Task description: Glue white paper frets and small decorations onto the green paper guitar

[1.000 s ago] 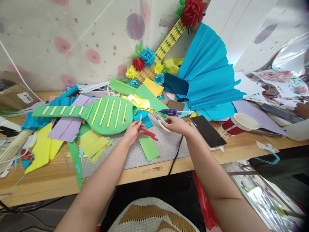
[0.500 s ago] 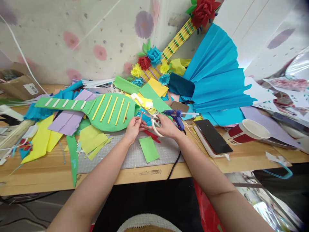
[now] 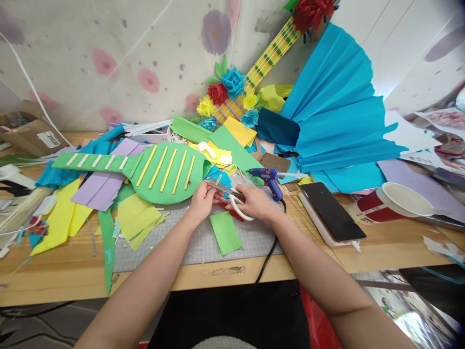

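My right hand (image 3: 256,201) is closed on a pair of scissors (image 3: 238,208) with white handles, and the blades point left toward my left hand. My left hand (image 3: 203,199) is pinched, fingertips right beside the blades; whatever lies between them is too small to name. Just left of my hands rests a green guitar-shaped paper piece (image 3: 163,179) with yellow strips on its body and white ones along its neck. Below my hands a green paper rectangle (image 3: 225,232) lies on the grey cutting mat (image 3: 152,254). Some red paper shows partly behind my right hand.
A blue glue gun (image 3: 267,179) lies right of my hands, its black cord running down the table. Farther right are a phone (image 3: 332,211) and a paper cup (image 3: 388,202). Behind stand a flower-trimmed yellow guitar (image 3: 271,55) and a blue pleated paper fan (image 3: 337,106).
The scissor blades have dropped lower and now lie close against my left fingertips. Both hands stay near the same spot, while the camera view has shifted slightly.
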Tool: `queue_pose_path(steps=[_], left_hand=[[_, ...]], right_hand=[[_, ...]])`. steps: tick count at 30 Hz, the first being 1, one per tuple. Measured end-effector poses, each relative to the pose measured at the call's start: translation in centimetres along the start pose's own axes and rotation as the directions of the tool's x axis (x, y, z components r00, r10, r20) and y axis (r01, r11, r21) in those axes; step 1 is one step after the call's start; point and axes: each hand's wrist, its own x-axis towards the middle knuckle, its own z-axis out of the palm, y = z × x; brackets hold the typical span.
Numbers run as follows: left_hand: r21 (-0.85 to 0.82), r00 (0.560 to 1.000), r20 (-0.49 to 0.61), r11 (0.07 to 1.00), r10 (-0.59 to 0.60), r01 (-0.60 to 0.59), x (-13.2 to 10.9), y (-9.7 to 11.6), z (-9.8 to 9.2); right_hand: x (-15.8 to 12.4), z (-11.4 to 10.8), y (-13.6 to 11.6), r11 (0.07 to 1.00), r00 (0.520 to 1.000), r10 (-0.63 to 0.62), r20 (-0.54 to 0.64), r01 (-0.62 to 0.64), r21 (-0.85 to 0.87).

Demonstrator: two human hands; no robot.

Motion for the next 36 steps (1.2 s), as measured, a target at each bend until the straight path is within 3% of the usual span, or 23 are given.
queue_pose_path(steps=[14,22,26,36], left_hand=[[0.039,0.999,0.029,0.999,-0.037,0.036,0.0,-0.2,-0.3],[-0.193,0.982,0.107,0.965,-0.158,0.176,-0.5,1.2,-0.1],[-0.202,0.978,0.103,0.959,-0.183,0.201,-0.6,1.4,0.0],[-0.225,0.986,0.061,0.96,-0.158,0.167,-0.9,1.5,0.5]], right_hand=[[-0.3,-0.6,0.2,0.999,0.998,0.002,0.056,-0.005,0.052],[-0.2,-1.1,1.1,0.937,0.985,0.018,0.17,-0.076,0.342],[-0.2,-1.7,1.1,0.882,0.973,-0.002,0.233,-0.108,0.459],[-0.1,-1.6,1.4,0.867,0.96,-0.029,0.278,-0.114,0.485]])
